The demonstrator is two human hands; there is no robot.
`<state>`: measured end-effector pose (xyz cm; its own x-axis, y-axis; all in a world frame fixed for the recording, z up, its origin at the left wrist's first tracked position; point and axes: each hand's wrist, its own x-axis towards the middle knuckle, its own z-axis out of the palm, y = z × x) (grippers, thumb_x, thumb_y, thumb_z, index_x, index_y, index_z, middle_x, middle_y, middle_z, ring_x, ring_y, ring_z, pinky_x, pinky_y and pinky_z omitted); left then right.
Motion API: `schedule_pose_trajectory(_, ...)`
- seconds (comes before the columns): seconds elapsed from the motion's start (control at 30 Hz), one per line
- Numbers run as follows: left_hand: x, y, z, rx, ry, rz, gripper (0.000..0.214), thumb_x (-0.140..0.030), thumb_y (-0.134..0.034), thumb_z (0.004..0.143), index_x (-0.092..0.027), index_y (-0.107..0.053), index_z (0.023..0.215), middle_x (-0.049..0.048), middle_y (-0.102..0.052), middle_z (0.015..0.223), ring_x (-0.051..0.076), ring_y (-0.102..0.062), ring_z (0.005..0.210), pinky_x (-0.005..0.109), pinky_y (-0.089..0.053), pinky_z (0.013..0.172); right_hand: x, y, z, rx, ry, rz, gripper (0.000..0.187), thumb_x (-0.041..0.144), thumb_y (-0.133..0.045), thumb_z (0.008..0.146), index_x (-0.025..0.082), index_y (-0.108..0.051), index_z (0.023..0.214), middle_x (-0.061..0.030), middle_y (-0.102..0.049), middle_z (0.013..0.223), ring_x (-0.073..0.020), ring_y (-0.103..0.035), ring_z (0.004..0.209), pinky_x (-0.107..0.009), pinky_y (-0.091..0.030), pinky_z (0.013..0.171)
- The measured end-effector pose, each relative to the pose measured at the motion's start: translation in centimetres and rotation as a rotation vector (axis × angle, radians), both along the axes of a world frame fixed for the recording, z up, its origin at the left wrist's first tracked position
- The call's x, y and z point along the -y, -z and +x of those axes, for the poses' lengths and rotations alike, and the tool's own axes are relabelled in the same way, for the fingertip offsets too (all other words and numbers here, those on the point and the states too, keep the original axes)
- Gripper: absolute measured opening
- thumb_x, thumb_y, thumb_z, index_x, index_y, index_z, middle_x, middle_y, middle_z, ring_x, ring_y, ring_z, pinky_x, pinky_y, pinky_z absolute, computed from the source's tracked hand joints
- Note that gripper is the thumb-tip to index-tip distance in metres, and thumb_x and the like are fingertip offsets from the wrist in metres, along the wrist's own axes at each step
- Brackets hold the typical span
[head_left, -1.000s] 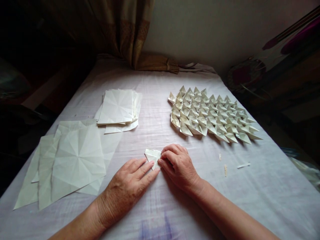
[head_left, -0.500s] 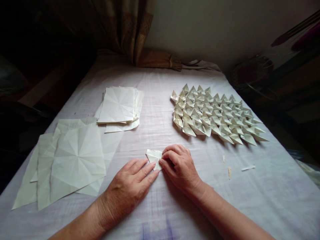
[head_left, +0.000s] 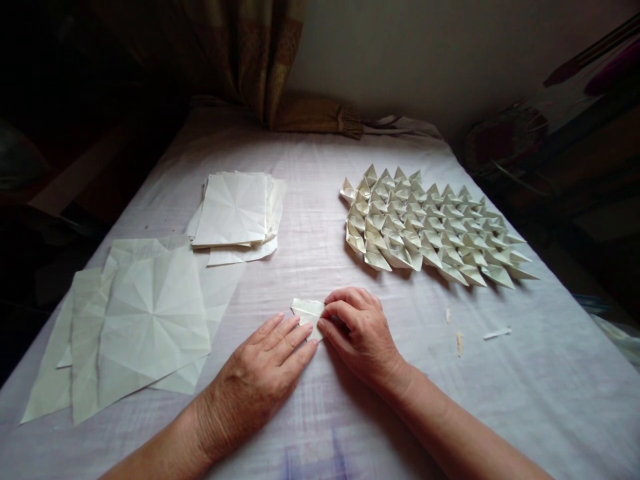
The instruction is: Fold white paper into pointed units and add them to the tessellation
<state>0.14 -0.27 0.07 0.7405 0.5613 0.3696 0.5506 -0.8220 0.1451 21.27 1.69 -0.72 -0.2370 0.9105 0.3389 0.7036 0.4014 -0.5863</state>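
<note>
A small folded piece of white paper [head_left: 307,309] lies on the cloth-covered surface between my hands. My left hand [head_left: 265,363] rests flat, its fingers stretched out and the tips touching the paper's lower left part. At the paper's right edge, my right hand [head_left: 361,330] pinches it between thumb and curled fingers. The right end of the paper is hidden under those fingers. Behind and to the right stand many folded paper boats [head_left: 430,230], set close together in rows.
Creased paper sheets [head_left: 155,313] lie spread at the left, overlapping one another. A neater stack of creased sheets [head_left: 233,210] sits behind them. Small paper scraps [head_left: 497,333] lie on the right. A curtain [head_left: 270,67] hangs at the far edge of the cloth [head_left: 310,167].
Both hands keep almost the same place on the folded paper; the left fingers have shifted very slightly. The whole view has moved a little.
</note>
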Motion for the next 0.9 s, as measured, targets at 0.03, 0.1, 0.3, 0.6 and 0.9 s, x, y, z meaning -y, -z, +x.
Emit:
schedule_pose_trajectory(0.03, 0.0, -0.1, 0.0, -0.002, 0.005, -0.005, 0.036, -0.013, -0.038, 0.099, -0.016, -0.066, 0.122, 0.0060, -0.068, 0.127, 0.024, -0.059, 0.121, 0.043, -0.043, 0.109, 0.0, 0.0, 0.0, -0.001, -0.001, -0.002, 0.008, 0.020, -0.064, 0.086, 0.022, -0.063, 0.079, -0.0029, -0.066, 0.090, -0.0201, -0.057, 0.087, -0.037, -0.038, 0.082)
schedule_pose_trajectory(0.1, -0.1, -0.2, 0.1, -0.008, 0.012, -0.018, 0.036, -0.014, -0.038, 0.099, -0.015, -0.065, 0.122, 0.0056, -0.068, 0.127, 0.025, -0.059, 0.120, 0.044, -0.043, 0.108, 0.0, -0.1, 0.0, -0.002, -0.006, -0.012, 0.007, 0.020, -0.066, 0.085, 0.022, -0.063, 0.079, -0.0028, -0.066, 0.090, -0.0202, -0.058, 0.087, -0.037, -0.038, 0.083)
schedule_pose_trajectory(0.3, -0.1, -0.3, 0.1, -0.030, 0.020, -0.039, 0.035, -0.016, -0.040, 0.099, -0.016, -0.063, 0.125, 0.0070, -0.068, 0.127, 0.026, -0.059, 0.121, 0.048, -0.042, 0.107, 0.6, -0.1, 0.3, 0.070, 0.022, -0.018, 0.012, 0.024, -0.069, 0.081, 0.022, -0.062, 0.089, -0.0069, -0.064, 0.115, -0.0272, -0.052, 0.117, -0.043, -0.035, 0.099)
schedule_pose_trajectory(0.6, -0.1, -0.2, 0.2, -0.005, 0.004, -0.035, 0.033, -0.015, -0.042, 0.098, -0.017, -0.065, 0.122, 0.0060, -0.069, 0.126, 0.025, -0.060, 0.119, 0.048, -0.039, 0.109, 0.5, 0.2, 2.2, 0.128, 0.120, -0.034, 0.009, 0.027, -0.066, 0.085, 0.023, -0.059, 0.089, -0.0090, -0.062, 0.121, -0.0293, -0.051, 0.122, -0.047, -0.035, 0.101)
schedule_pose_trajectory(0.9, 0.0, -0.3, 0.4, 0.010, -0.006, 0.003, 0.033, -0.015, -0.041, 0.099, -0.016, -0.065, 0.121, 0.0054, -0.069, 0.125, 0.024, -0.060, 0.119, 0.044, -0.040, 0.108, 0.9, -0.2, 0.9, 0.164, 0.034, -0.032, 0.023, 0.034, -0.072, 0.081, 0.021, -0.059, 0.094, -0.0119, -0.058, 0.133, -0.0319, -0.044, 0.131, -0.048, -0.031, 0.105)
